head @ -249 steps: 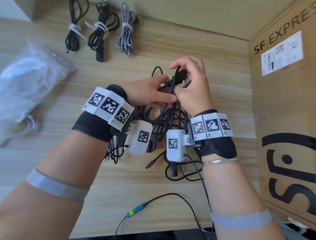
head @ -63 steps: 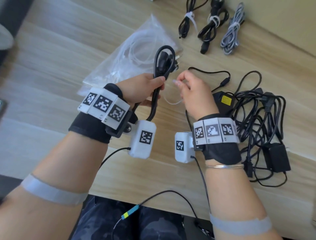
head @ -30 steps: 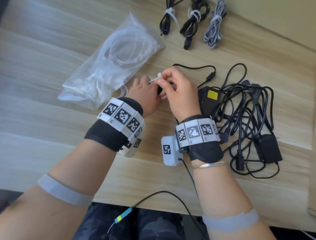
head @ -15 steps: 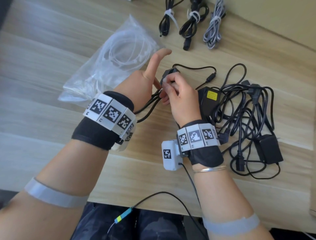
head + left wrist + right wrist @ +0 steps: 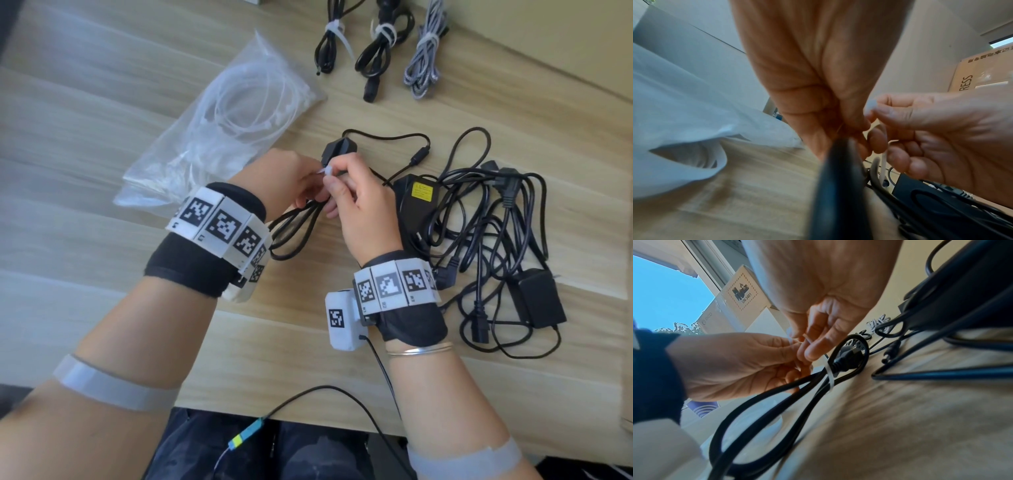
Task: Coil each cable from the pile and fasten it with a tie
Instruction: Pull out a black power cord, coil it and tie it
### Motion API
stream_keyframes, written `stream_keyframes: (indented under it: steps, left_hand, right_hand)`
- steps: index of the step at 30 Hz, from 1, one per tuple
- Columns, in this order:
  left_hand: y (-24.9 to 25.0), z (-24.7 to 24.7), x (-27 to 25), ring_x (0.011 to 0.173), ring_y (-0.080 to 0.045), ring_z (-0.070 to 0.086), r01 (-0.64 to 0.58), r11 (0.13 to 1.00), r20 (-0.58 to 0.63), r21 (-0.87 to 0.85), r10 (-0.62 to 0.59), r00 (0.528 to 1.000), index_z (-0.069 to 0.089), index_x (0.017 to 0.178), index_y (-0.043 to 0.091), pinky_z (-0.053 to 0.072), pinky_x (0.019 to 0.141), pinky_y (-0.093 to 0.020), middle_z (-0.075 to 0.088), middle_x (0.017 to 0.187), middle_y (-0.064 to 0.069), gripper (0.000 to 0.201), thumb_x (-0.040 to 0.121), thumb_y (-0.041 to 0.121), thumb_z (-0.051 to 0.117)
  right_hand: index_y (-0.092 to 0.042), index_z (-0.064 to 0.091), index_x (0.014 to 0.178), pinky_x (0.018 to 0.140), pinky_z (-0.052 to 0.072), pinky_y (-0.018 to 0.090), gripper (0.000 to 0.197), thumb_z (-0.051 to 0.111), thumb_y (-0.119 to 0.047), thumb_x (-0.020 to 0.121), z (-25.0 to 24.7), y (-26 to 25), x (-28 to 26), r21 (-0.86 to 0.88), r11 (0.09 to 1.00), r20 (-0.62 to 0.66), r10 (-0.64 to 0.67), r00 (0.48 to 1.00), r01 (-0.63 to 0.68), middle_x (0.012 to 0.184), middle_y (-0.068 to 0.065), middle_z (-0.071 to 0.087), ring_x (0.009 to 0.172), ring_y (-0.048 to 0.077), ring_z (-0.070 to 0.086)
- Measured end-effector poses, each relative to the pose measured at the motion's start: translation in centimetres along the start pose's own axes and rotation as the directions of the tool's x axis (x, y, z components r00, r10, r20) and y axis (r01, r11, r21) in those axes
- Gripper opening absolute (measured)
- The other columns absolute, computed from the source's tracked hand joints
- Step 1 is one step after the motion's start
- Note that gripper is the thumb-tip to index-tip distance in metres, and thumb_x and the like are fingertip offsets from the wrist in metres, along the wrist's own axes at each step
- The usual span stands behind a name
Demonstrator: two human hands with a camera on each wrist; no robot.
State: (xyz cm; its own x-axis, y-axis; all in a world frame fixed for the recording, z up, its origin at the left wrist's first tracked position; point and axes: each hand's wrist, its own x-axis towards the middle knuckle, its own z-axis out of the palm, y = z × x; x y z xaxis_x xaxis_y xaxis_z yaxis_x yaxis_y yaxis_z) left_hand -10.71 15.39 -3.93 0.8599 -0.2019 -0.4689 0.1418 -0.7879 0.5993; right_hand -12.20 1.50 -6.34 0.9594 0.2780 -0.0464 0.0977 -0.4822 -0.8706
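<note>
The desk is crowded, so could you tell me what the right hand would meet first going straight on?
Probably the left hand: the right hand points at its fingertips across the tie, though depth is unclear.

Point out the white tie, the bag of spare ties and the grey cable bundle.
white tie (image 5: 830,378): right wrist view, on the strap wrapped round the black cable.
bag of spare ties (image 5: 219,126): head view, on the clear plastic middle.
grey cable bundle (image 5: 423,58): head view, on the braided loops below its tie.

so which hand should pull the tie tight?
Probably the right hand: it pinches the white tie looped around the coiled black cable, while the left hand steadies the coil.
</note>
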Motion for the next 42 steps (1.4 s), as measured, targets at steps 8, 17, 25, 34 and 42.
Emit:
stream_keyframes:
  steps: [8,17,25,34,42]
  left_hand:
    - [-0.4,0.6,0.3,0.052,-0.003,0.042,-0.009,1.0,-0.045,-0.014,0.008,0.999,0.05,0.075,0.022,0.032,0.053,-0.013,0.051,0.07,0.002,0.027,0.098,0.024,0.037]
    - [-0.2,0.3,0.4,0.091,-0.033,0.054,-0.017,0.993,-0.106,0.117,0.03,0.994,0.062,0.1,0.003,0.038,0.075,-0.031,0.061,0.095,-0.017,0.03,0.097,0.019,0.037]
    - [-0.2,0.1,0.6,0.091,-0.024,0.057,-0.057,0.998,-0.067,0.005,0.058,0.996,0.061,0.112,0.006,0.033,0.069,-0.021,0.064,0.105,-0.012,0.027,0.096,0.018,0.044]
    - [-1.4,-0.3,0.6,0.086,-0.015,0.065,-0.066,0.96,-0.132,-0.273,0.031,0.991,0.057,0.088,0.018,0.04,0.07,-0.011,0.058,0.1,0.008,0.015,0.08,0.011,0.067]
    - [-1.0,-0.1,1.0,0.082,-0.017,0.062,-0.111,0.972,-0.133,-0.206,0.085,0.987,0.062,0.08,0.019,0.046,0.073,-0.021,0.062,0.078,0.007,0.014,0.073,0.02,0.075]
  right_hand:
    - [-0.011,0.056,0.093,0.06,0.055,0.029,0.009,0.047,-0.01,0.093,-0.4,0.1,0.0,-0.024,1.0,-0.014,0.002,1.0,-0.002,0.07,0.002,0.064,0.058,0.011,0.058]
    - [-0.008,0.06,0.089,0.066,0.054,0.038,0.009,0.052,-0.011,0.092,-0.4,0.3,0.5,-0.079,0.997,0.004,0.011,1.0,-0.011,0.069,-0.003,0.063,0.06,0.012,0.06]
    - [-0.004,0.063,0.082,0.063,0.055,0.029,0.011,0.059,-0.012,0.088,-0.4,0.6,0.9,-0.092,0.993,0.003,0.069,0.998,-0.068,0.066,-0.016,0.061,0.06,0.009,0.061]
    - [-0.012,0.054,0.084,0.066,0.055,0.044,0.019,0.067,-0.026,0.082,-0.2,0.3,1.4,-0.088,0.986,0.032,0.142,0.989,-0.139,0.074,0.001,0.062,0.064,0.023,0.064]
    - [-0.003,0.056,0.071,0.065,0.053,0.047,0.028,0.054,-0.02,0.092,-0.4,0.5,1.7,-0.171,0.981,0.039,0.104,0.994,-0.096,0.073,0.007,0.06,0.064,0.025,0.062]
